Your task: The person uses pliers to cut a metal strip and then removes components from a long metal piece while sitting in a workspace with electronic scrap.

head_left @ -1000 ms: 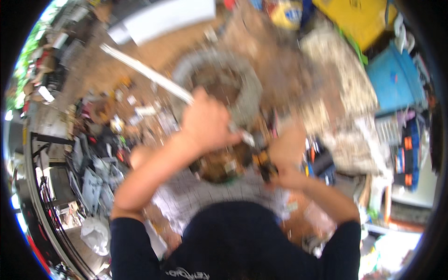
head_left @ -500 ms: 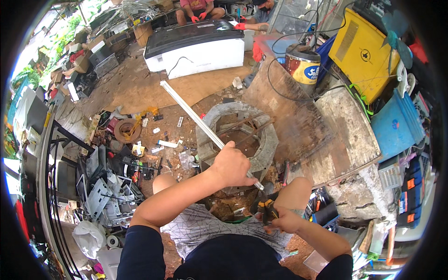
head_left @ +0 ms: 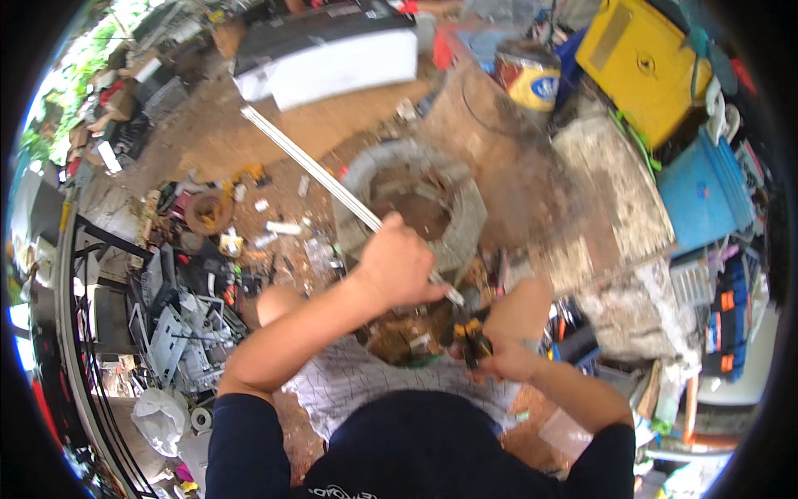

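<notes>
My left hand [head_left: 399, 264] is wrapped round a long, thin white strip [head_left: 309, 164], near its lower end. The strip slants from beside my right knee up to the far left, passing over an octagonal concrete ring [head_left: 470, 212] on the ground. In my right hand [head_left: 509, 359] is a pair of pliers [head_left: 471, 341] with black and yellow handles, held low in front of my lap. The jaws are close to the strip's near end; blur hides whether they touch it.
Beyond the ring lies a large white-and-black appliance [head_left: 345, 71]. A worn wooden board [head_left: 515, 183] leans at the right, with a paint bucket [head_left: 528, 75], a yellow bin [head_left: 640, 66] and a blue tub [head_left: 705, 200] behind it. Scrap metal [head_left: 170, 341] is heaped on the left.
The whole view has shifted and blurred. The strip's far end has swung a little left, and the pliers now point more upright. Both hands keep their holds.
</notes>
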A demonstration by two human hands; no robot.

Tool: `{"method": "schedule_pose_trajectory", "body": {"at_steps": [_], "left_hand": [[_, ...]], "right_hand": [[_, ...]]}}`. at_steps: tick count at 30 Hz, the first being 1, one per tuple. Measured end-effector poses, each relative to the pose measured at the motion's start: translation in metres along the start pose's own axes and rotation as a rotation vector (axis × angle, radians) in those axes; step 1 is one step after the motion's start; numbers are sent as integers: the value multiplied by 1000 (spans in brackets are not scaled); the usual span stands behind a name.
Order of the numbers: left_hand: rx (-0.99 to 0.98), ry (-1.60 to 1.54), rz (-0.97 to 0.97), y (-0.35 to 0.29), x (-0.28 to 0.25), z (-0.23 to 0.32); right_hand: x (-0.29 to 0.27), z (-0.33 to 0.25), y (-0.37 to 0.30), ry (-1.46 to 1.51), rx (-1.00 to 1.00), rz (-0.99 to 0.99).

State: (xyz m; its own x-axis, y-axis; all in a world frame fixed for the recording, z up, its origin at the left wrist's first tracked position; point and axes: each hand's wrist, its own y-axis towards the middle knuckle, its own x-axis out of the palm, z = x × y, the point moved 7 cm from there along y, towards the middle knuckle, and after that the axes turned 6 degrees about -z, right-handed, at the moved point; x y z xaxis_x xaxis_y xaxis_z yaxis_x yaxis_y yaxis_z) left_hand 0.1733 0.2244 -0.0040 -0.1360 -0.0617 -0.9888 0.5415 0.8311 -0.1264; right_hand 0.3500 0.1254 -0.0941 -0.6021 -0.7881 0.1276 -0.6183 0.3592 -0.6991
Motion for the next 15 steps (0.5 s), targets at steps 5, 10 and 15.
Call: {"method": "schedule_pose_trajectory", "body": {"at_steps": [5, 10, 15], "left_hand": [[-2, -45, 151, -2, 1, 0], [50, -92, 223, -6, -3, 1], [46, -91, 220, -5, -1, 0]], "right_hand": [[-5, 20, 11, 25, -26, -7], [-2, 19, 18, 233, -199, -39], [2, 16, 17, 327, -165, -94]]}}
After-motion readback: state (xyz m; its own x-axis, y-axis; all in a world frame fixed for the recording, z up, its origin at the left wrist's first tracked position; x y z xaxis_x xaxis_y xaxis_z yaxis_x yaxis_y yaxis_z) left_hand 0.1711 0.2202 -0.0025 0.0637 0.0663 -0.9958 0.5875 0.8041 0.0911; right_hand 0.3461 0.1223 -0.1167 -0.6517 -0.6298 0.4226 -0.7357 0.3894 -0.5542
